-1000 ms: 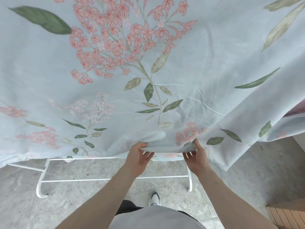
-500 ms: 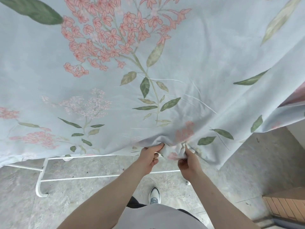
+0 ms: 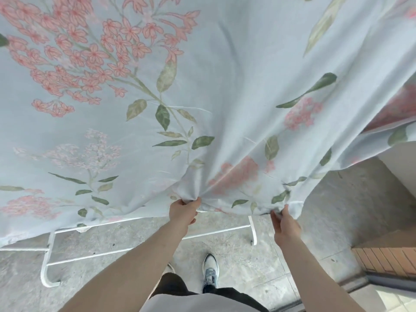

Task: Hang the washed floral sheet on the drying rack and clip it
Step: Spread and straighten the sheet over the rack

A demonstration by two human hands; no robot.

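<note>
**Both hands grip the lower hem of the floral sheet**

The floral sheet (image 3: 225, 64) — pale blue, printed with pink blossom clusters and green leaves — fills the upper part of the head view and hangs down in front of the person. Its lower hem runs just above the fingers of both hands and sags between them in a shallow curve.

The left hand (image 3: 182, 211) has its fingers curled round a bunched fold of the hem, thumb on the near side, with creases fanning up and away from the grip. The right hand (image 3: 284, 226) pinches the hem near the sheet's lower right corner; its fingertips (image 3: 275, 216) press into the gathered cloth, and a short flap of fabric hangs just to the right of them. The two hands are well apart, and the cloth between them is drawn fairly taut.

Below the fingers of the left hand, the white tubular frame of the drying rack (image 3: 50, 255) shows under the hem — two horizontal bars and curved feet standing on the grey concrete floor (image 3: 326, 221). A grey-and-white sneaker (image 3: 210, 272) stands on that floor between the two forearms. To the lower right of the right hand lies a patch of red brick (image 3: 387, 260).
</note>
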